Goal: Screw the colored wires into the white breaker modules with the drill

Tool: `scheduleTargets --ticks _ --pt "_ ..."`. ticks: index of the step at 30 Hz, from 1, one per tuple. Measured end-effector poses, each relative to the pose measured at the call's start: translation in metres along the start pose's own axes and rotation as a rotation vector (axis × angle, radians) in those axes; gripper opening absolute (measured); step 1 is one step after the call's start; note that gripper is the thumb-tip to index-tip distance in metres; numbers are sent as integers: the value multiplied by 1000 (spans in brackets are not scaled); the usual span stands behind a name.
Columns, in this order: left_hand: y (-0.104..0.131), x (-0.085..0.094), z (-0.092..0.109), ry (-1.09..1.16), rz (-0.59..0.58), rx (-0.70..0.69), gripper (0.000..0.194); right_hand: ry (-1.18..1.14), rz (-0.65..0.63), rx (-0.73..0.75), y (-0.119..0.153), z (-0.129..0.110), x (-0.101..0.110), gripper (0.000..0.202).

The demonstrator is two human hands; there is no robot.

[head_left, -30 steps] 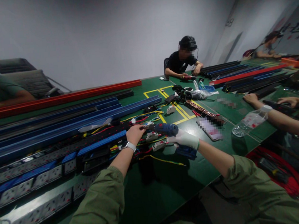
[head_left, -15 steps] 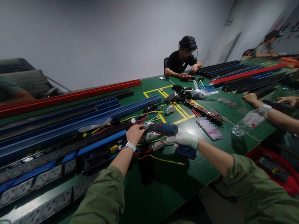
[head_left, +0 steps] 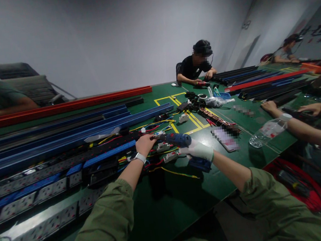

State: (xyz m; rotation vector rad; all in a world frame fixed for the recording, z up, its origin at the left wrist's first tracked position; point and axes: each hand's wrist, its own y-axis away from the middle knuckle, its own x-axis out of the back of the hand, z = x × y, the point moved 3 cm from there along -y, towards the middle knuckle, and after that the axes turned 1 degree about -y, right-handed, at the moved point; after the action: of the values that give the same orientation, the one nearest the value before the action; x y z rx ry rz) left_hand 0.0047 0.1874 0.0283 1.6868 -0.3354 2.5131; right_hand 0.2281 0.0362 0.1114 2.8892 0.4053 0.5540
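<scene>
My right hand [head_left: 203, 149], in a white glove, is wrapped round the grip of a blue cordless drill [head_left: 177, 138]. The drill lies level, its tip pointing left toward my left hand [head_left: 146, 145]. That bare hand, a watch on its wrist, has its fingers closed by the drill's tip; what they pinch is too small and dark to make out. Just under the drill are white circuit breakers [head_left: 163, 147] with coloured wires. Another white breaker [head_left: 171, 156] sits close to my gloved fingers. A yellow-green wire [head_left: 178, 171] trails across the green table [head_left: 171, 212].
Power strips [head_left: 47, 193] and blue rails [head_left: 114, 123] cover the left side. Beyond the drill lie a loose breaker [head_left: 183, 118], a bundle of wires [head_left: 220, 120] and a phone [head_left: 225, 139]. At right are a plastic bottle [head_left: 267, 132] and a co-worker's arms [head_left: 303, 127]. Another person [head_left: 194, 64] sits opposite.
Almost nothing differs. Both hands and the drill hold their places; the view has shifted very slightly.
</scene>
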Motion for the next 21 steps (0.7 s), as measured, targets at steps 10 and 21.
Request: scheduleTargets --ticks 10,21 --pt "-1 -2 -1 2 10 -11 39 -44 -10 8 -2 3 2 37" --pt "1 3 2 6 -4 1 37 0 -24 5 -1 0 1 46"
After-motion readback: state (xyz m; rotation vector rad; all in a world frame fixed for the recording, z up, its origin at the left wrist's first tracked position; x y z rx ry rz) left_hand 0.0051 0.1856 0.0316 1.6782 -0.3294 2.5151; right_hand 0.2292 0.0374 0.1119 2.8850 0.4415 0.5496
